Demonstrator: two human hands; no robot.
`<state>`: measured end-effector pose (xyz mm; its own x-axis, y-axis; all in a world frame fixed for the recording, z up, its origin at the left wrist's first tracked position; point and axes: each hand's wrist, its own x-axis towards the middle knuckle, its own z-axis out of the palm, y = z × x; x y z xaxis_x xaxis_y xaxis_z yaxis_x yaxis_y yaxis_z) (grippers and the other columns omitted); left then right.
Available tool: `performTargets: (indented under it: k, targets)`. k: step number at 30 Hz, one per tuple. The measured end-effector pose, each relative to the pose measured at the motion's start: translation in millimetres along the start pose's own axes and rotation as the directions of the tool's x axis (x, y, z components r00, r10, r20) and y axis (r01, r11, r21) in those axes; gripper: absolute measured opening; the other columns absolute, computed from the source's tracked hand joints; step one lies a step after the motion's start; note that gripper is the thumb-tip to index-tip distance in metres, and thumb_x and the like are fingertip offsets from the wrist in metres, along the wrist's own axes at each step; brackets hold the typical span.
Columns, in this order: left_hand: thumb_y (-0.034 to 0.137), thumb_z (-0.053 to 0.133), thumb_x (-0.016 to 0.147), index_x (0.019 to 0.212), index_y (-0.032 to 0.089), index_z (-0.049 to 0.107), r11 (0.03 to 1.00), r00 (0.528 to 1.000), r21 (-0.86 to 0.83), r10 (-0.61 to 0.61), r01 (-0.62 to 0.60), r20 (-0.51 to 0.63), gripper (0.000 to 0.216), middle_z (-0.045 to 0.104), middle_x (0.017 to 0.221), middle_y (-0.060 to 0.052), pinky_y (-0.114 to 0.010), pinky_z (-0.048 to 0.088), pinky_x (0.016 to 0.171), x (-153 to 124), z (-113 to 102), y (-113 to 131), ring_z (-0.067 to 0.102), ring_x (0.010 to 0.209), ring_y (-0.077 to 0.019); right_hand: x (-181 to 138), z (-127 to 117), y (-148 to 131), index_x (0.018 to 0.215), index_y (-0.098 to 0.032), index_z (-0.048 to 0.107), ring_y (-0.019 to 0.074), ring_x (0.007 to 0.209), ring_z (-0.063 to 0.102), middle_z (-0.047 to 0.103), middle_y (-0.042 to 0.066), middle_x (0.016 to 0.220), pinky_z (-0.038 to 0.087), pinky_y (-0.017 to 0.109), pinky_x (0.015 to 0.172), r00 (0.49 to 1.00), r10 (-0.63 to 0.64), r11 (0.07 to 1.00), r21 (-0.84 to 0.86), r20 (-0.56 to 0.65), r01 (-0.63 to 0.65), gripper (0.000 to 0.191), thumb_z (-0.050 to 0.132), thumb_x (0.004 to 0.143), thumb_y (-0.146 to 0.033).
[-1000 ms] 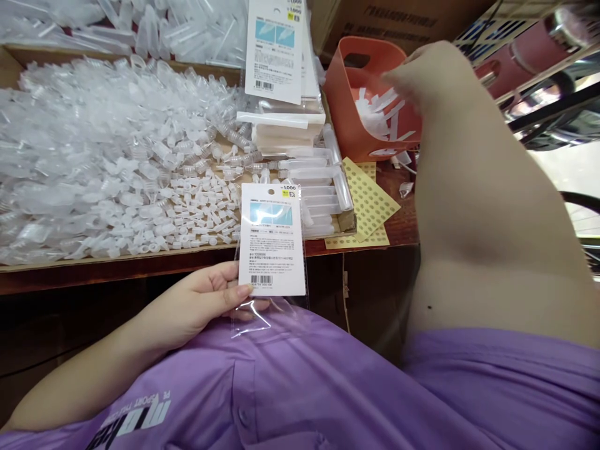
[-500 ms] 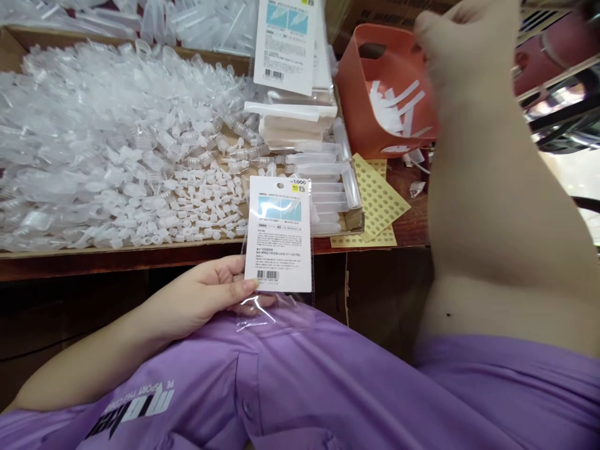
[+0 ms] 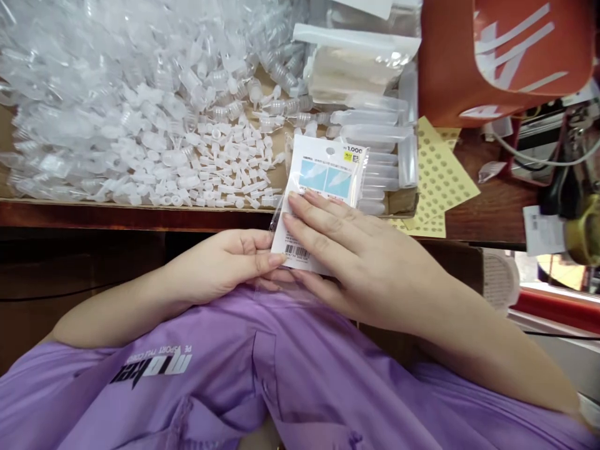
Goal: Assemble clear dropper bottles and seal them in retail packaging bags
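Observation:
A clear plastic bag with a white printed card [image 3: 323, 169] in it sits at the front edge of the table, tilted slightly. My left hand [image 3: 229, 259] pinches its lower left corner, thumb on top and fingers beneath. Across the lower half of the card lies my right hand [image 3: 356, 256], palm down with fingers stretched out, covering much of the print. The card shows two blue pictures and a barcode. Below it, the bag's clear end hangs over my lap, partly hidden by the hands.
A shallow cardboard box [image 3: 206, 211] holds a heap of translucent plastic bottles [image 3: 140, 69] and small white nozzles [image 3: 234, 169]. Clear tubes [image 3: 375, 134] and a stack of clear bags [image 3: 356, 62] lie at its right. Beyond are yellow sticker sheets [image 3: 445, 169] and an orange bin [image 3: 445, 62] with white strips.
My right hand has come down from beside the orange bin onto the card. My left hand still holds the bag, and the view has shifted closer to the table.

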<state>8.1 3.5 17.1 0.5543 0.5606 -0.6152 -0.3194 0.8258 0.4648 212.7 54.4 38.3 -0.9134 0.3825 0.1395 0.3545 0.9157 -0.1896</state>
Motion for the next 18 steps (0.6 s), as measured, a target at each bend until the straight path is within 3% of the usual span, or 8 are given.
performTargets:
  k: [5, 11, 15, 18]
  targets:
    - [0.021, 0.071, 0.087, 0.096, 0.014, 0.076, 0.999, 0.999, -0.044, 0.02, -0.021, -0.043, 0.012, 0.079, 0.088, -0.007, -0.026, 0.054, 0.088, 0.9, -0.6, -2.7, 0.074, 0.089, -0.016, -7.1, 7.3, -0.9, 0.136, -0.004, 0.054, 0.0329, 0.134, 0.051, 0.053, 0.023, 0.141, 0.05, 0.048, 0.109, 0.998, 0.026, 0.999, -0.034, -0.06, -0.028, 0.048, 0.056, 0.091, -0.02]
    - [0.017, 0.065, 0.09, 0.097, 0.013, 0.078, 0.977, 0.999, -0.213, 0.021, -0.026, -0.028, 0.015, 0.08, 0.091, -0.01, -0.026, 0.057, 0.083, 3.1, -3.5, -9.2, 0.075, 0.088, -0.0176, -13.1, 11.8, -1.1, 0.142, -0.008, 0.048, 0.0321, 0.138, 0.046, 0.052, 0.021, 0.143, 0.047, 0.047, 0.112, 0.996, 0.044, 0.998, 0.04, -0.078, -0.041, 0.056, 0.061, 0.089, -0.022]
    - [0.02, 0.064, 0.092, 0.095, 0.014, 0.078, 0.984, 0.997, -0.159, 0.072, -0.077, -0.036, 0.016, 0.08, 0.092, -0.009, -0.028, 0.057, 0.086, 4.2, -4.0, -12.4, 0.075, 0.088, -0.0175, -18.5, 12.5, -7.2, 0.147, -0.018, 0.039, 0.0313, 0.14, 0.044, 0.051, 0.017, 0.146, 0.045, 0.053, 0.112, 0.987, 0.14, 0.985, 0.108, -0.076, -0.132, 0.061, 0.06, 0.091, -0.029]
    - [0.026, 0.067, 0.091, 0.101, 0.016, 0.078, 0.99, 0.994, -0.101, 0.098, -0.102, -0.038, 0.018, 0.079, 0.1, -0.008, -0.031, 0.055, 0.091, 5.8, -2.4, -14.0, 0.074, 0.095, -0.0197, -23.4, 14.1, -17.8, 0.131, -0.027, 0.049, 0.0282, 0.143, 0.041, 0.052, 0.011, 0.146, 0.043, 0.053, 0.114, 0.983, 0.148, 0.984, 0.113, -0.112, -0.135, 0.048, 0.066, 0.088, -0.038]
